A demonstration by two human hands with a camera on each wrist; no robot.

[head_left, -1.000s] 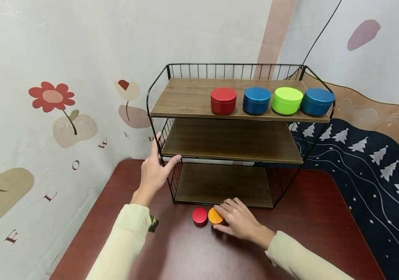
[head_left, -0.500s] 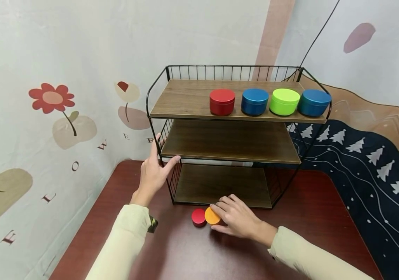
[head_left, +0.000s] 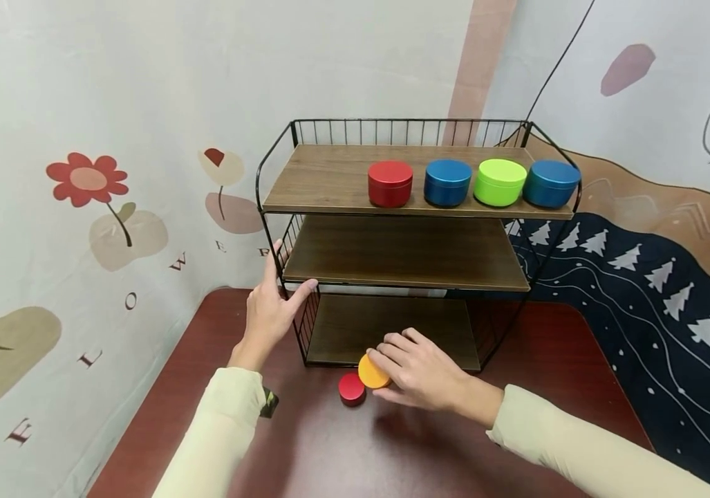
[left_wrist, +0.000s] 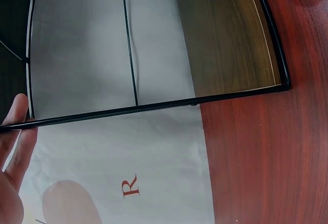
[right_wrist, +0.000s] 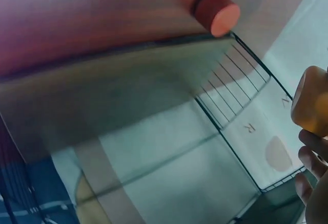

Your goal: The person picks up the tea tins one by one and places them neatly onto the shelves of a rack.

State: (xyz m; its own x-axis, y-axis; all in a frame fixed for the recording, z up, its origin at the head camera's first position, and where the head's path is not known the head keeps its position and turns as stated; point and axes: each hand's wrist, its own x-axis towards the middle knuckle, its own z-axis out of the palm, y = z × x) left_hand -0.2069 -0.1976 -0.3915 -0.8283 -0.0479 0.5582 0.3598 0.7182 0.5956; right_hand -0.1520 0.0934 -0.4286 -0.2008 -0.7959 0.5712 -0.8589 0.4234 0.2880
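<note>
In the head view my right hand (head_left: 419, 370) pinches a small orange round tin (head_left: 373, 372), tilted and raised off the table. The right wrist view shows this orange tin (right_wrist: 309, 101) at its right edge, above several fingertips. A small red round tin (head_left: 352, 389) stands on the table just left of it. My left hand (head_left: 267, 311) holds the left side post of a three-tier shelf rack (head_left: 404, 249), thumb in front and fingers beside the wire side. In the left wrist view the fingers (left_wrist: 19, 147) lie against the black rack bar.
Larger tins line the top shelf's right front: red (head_left: 390, 184), blue (head_left: 447, 183), lime green (head_left: 500, 183) and another blue (head_left: 552, 184). Brown boards and a black wire frame form the rack. It stands on a reddish table (head_left: 305, 443) before a printed cloth wall (head_left: 162, 90).
My right hand has lifted the orange tin off the table and tilted it, moving it slightly left and up. My left hand stays on the rack. The small red tin has stayed put.
</note>
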